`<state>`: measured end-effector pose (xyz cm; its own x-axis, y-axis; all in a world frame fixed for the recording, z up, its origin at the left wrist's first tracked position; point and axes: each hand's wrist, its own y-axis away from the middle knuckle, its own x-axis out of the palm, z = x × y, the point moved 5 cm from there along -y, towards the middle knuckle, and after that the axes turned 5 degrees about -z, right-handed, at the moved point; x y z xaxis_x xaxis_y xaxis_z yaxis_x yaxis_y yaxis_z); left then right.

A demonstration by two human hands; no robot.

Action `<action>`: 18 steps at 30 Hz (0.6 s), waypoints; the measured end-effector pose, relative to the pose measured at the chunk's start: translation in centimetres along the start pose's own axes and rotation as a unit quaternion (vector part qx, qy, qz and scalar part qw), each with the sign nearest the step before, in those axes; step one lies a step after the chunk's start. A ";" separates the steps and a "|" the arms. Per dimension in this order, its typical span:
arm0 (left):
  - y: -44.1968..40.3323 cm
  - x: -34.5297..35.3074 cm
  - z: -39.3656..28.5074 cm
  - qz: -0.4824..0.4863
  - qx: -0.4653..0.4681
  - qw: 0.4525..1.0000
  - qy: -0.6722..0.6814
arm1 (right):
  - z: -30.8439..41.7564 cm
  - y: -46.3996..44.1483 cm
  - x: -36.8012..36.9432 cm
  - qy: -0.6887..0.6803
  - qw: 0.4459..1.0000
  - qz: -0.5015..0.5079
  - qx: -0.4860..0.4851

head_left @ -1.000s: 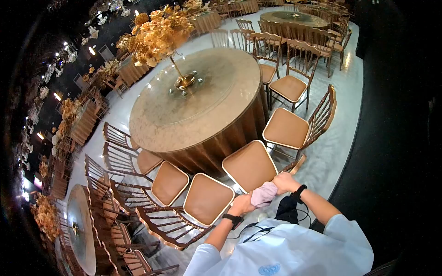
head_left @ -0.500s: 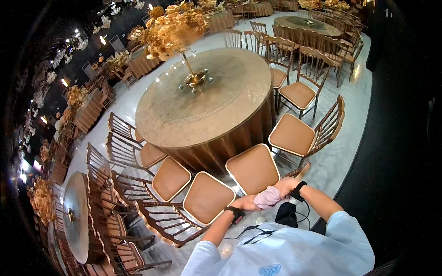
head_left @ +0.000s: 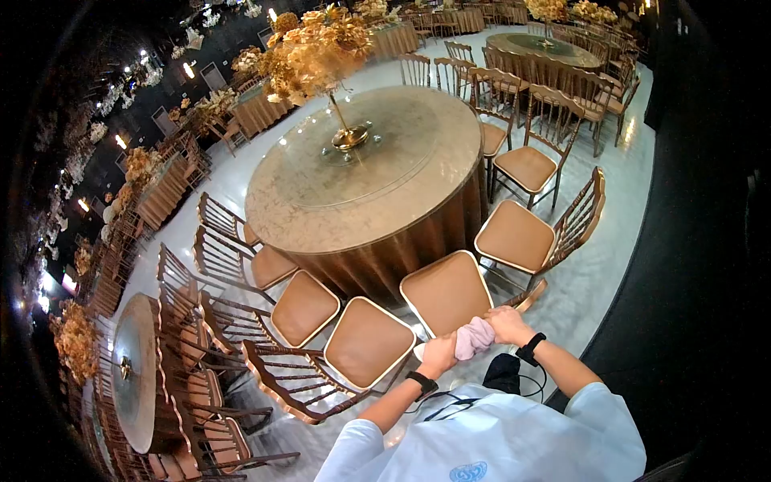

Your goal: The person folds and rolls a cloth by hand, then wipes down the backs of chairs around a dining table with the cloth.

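Observation:
A pale pink cloth point(head_left: 474, 338) is bunched and twisted between my two hands. My left hand point(head_left: 438, 356) is closed around its left end, and my right hand point(head_left: 509, 325) grips the right end. Both hands are just above the near side of a chair with a tan padded seat point(head_left: 446, 293) and light edging. Part of that chair's wooden back point(head_left: 532, 296) shows beyond my right hand; the rest is hidden by my hands and the cloth. Black bands circle both wrists.
A large round table point(head_left: 353, 209) with a gold flower centrepiece point(head_left: 317, 52) stands ahead, ringed by wooden chairs. Another chair point(head_left: 516, 236) is close on the right, and one point(head_left: 369, 341) on the left. A smaller-looking round table point(head_left: 135, 386) is at far left. A black object with a cable point(head_left: 502, 373) hangs near my body.
My right hand has gone from outstretched fingers by the chair back to a closed grip on the cloth. My left hand has closed too, and the cloth is now more tightly twisted.

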<state>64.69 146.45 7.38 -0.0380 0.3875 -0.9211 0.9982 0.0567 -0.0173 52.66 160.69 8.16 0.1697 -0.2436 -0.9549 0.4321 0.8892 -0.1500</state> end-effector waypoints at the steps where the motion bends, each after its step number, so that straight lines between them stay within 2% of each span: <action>1: 0.1 0.1 -0.2 0.001 0.001 1.000 -0.001 | -0.1 0.1 0.3 0.016 1.000 0.018 0.004; 5: 0.0 -0.9 -1.2 0.003 0.021 0.999 -0.043 | 0.5 0.7 0.1 0.036 0.999 -0.014 0.032; 10: 1.3 -2.2 -0.4 0.000 0.052 0.999 -0.010 | 2.5 2.3 -2.2 0.057 0.986 -0.147 0.057; 15: 2.4 -2.3 2.5 -0.011 0.037 0.999 -0.027 | 2.6 3.2 -2.8 0.010 0.983 -0.163 0.082; 17: 2.1 -2.0 2.5 0.062 -0.021 0.998 -0.023 | 2.5 2.9 -2.5 0.005 0.983 -0.164 0.078; 18: 1.7 -1.7 2.6 0.061 -0.021 0.998 -0.024 | 2.1 2.6 -2.4 0.005 0.983 -0.165 0.077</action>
<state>66.62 143.52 7.97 0.0878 0.3487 -0.9331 0.9924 0.0507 0.1124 55.19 162.81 10.63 -0.0111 -0.5049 -0.8631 0.5915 0.6926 -0.4128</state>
